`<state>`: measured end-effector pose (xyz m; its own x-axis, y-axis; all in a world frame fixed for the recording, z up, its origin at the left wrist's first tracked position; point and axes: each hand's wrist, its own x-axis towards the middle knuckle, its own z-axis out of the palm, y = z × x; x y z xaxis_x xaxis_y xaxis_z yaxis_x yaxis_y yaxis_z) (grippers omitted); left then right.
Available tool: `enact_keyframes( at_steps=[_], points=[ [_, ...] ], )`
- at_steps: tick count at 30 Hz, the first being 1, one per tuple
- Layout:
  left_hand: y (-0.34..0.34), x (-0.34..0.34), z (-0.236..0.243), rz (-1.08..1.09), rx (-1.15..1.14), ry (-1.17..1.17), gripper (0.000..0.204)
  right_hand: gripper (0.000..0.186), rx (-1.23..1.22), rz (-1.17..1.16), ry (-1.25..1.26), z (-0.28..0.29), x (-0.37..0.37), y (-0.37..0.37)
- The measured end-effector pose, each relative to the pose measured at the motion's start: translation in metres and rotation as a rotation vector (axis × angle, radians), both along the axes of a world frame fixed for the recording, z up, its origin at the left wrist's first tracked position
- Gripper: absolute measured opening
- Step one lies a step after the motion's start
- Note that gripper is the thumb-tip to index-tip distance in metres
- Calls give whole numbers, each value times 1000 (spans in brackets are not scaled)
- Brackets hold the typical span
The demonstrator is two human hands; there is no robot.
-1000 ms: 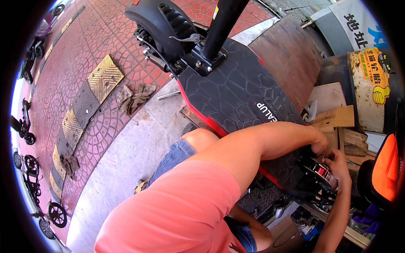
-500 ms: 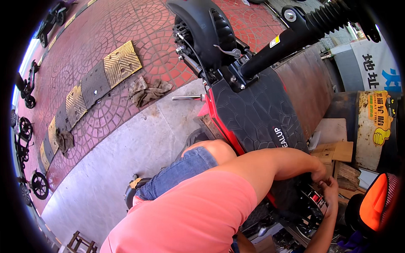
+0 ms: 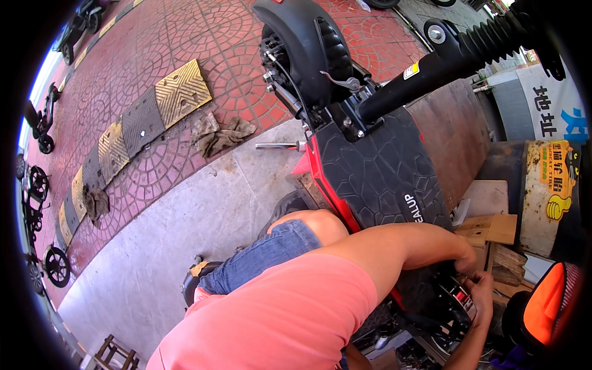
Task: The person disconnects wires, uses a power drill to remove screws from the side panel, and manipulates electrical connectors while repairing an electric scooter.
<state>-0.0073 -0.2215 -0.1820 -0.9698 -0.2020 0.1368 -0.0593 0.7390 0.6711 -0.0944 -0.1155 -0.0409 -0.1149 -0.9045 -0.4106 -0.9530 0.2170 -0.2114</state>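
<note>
An electric scooter with a black textured deck [image 3: 388, 172] and a red side edge lies across the view, its wheel and black fender [image 3: 311, 49] at the far end. My left arm, in a pink sleeve, reaches over the deck, and my left hand [image 3: 467, 258] is bent down at its near right end. Close beside it, my right hand [image 3: 482, 295] comes up from below. The fingers of both hands are closed and almost meet, over a red and metal part [image 3: 459, 295] of the scooter. Whatever lies between the fingertips is too small and hidden to make out.
A folded black stem [image 3: 407, 80] slants over the deck. To the right are a cardboard box [image 3: 490, 228], a rusty drum [image 3: 533, 197] and an orange-and-black item [image 3: 546, 311]. Rags [image 3: 222, 132] and a yellow-black speed bump [image 3: 182, 89] lie on the paving at the left.
The view has shifted slightly, so the scooter appears a little lower and farther right. Both hands stay together at the same part, with only small finger movement.
</note>
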Motion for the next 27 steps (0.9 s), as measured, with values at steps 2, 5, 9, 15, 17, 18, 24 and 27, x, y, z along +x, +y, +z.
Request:
enact_keyframes(
  at_steps=[2,5,9,15,17,18,24,27],
  points=[
    [2,4,3,-28,17,34,41,17,-100,-13,-112,-7,-6,4],
    [4,7,3,6,59,43,42,14,-75,82,-44,-10,-18,-1],
    [9,6,6,73,98,-16,42,16,-4,-101,5,-12,-37,-8],
    [-12,-8,-15,-20,32,138,42,6,-14,-126,-101,-13,-17,-20],
    [-6,-17,-10,-41,28,190,41,12,-16,-96,-167,-14,-35,-7],
    [2,-22,-7,-25,40,162,40,12,-46,-65,-118,-13,-43,2],
    [8,-35,-1,75,-49,50,33,17,41,15,154,-5,-57,1],
    [-4,-24,-11,126,26,53,36,21,80,-233,-132,-14,-36,-9]
  ],
)
